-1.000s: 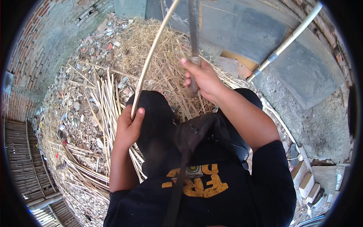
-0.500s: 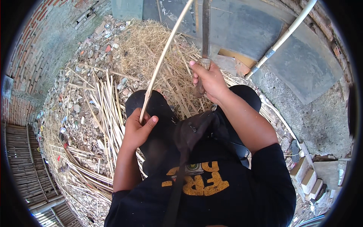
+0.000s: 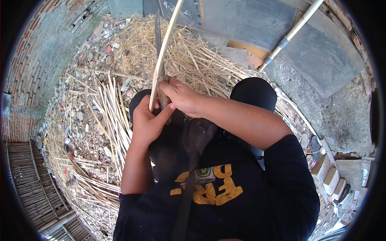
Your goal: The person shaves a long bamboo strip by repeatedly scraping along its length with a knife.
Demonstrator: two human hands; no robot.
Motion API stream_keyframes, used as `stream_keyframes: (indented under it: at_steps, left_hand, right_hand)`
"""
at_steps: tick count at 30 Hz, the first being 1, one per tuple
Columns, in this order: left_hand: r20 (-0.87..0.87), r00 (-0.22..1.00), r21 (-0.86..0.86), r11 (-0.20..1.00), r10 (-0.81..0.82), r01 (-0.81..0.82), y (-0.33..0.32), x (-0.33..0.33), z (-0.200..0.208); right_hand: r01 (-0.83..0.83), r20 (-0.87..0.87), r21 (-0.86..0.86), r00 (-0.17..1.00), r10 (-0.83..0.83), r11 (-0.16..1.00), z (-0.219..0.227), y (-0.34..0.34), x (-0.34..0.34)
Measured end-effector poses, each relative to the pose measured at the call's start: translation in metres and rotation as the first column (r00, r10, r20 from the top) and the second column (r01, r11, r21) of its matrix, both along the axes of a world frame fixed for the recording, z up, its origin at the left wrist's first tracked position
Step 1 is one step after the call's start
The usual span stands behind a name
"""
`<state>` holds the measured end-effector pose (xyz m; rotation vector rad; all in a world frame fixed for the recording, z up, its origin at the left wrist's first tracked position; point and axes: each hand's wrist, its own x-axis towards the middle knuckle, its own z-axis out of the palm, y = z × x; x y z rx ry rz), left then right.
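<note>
A long pale bamboo strip (image 3: 164, 52) rises from my left hand (image 3: 148, 120), which is closed round its lower end above my left knee. My right hand (image 3: 181, 96) grips the wooden handle of a long-bladed knife (image 3: 157, 34). The dark blade points away from me, just left of the strip and partly behind it. My two hands are close together, the right fingers beside the strip and near the left thumb. Where blade and strip meet, I cannot tell if they touch.
Many loose bamboo strips (image 3: 110, 112) lie on the rubble to my left. A heap of fine shavings (image 3: 140, 44) spreads ahead of my knees. At the right, a pale pole (image 3: 295, 32) leans by grey panels (image 3: 321, 60). Wooden blocks (image 3: 330, 180) lie farther back on the right.
My right hand has swung left with the knife, from above my right knee to beside my left hand. The bamboo strip has shifted slightly left and stands a little more upright.
</note>
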<state>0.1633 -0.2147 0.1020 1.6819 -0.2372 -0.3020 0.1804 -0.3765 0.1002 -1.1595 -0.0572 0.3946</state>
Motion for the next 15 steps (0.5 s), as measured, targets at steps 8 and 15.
stream_keyframes:
  at_steps: [8,15]
  left_hand:
    - [-0.07,0.997,-0.076,0.996,0.045,-0.05,0.019,-0.004,0.013]
    - [-0.099,0.995,-0.075,0.997,-0.005,-0.002,0.036,-0.002,-0.007]
  right_hand:
    - [-0.065,0.062,-0.42,0.993,0.1,0.905,0.001,-0.061,-0.003]
    - [0.082,0.259,-0.63,0.96,0.109,0.772,0.033,-0.152,-0.083]
